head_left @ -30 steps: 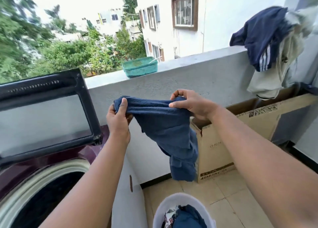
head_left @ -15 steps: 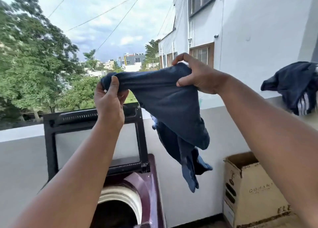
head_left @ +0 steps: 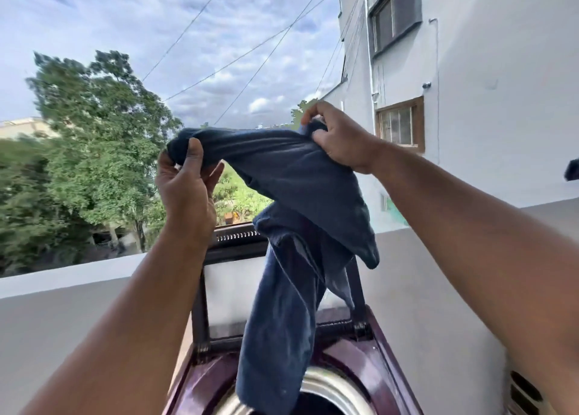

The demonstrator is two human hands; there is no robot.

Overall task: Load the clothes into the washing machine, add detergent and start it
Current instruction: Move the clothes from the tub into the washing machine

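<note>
A dark blue garment (head_left: 291, 258) hangs from both my hands, held up at chest height. My left hand (head_left: 185, 185) grips its left end and my right hand (head_left: 338, 135) pinches its right end higher up. The cloth's long lower part dangles straight down over the drum opening (head_left: 332, 396) of the maroon top-loading washing machine (head_left: 369, 345). The machine's dark-framed lid (head_left: 232, 289) stands upright behind the garment. No detergent is in view.
A grey parapet wall (head_left: 78, 314) runs behind the machine, with trees beyond it. A white building rises at the right. A dark cloth (head_left: 572, 170) shows at the right edge, and a vented object (head_left: 526, 396) sits at the lower right.
Both hands have carried the garment leftwards from beside the cardboard box to above the washer, and its loose end now hangs over the drum opening. The view has tilted up.
</note>
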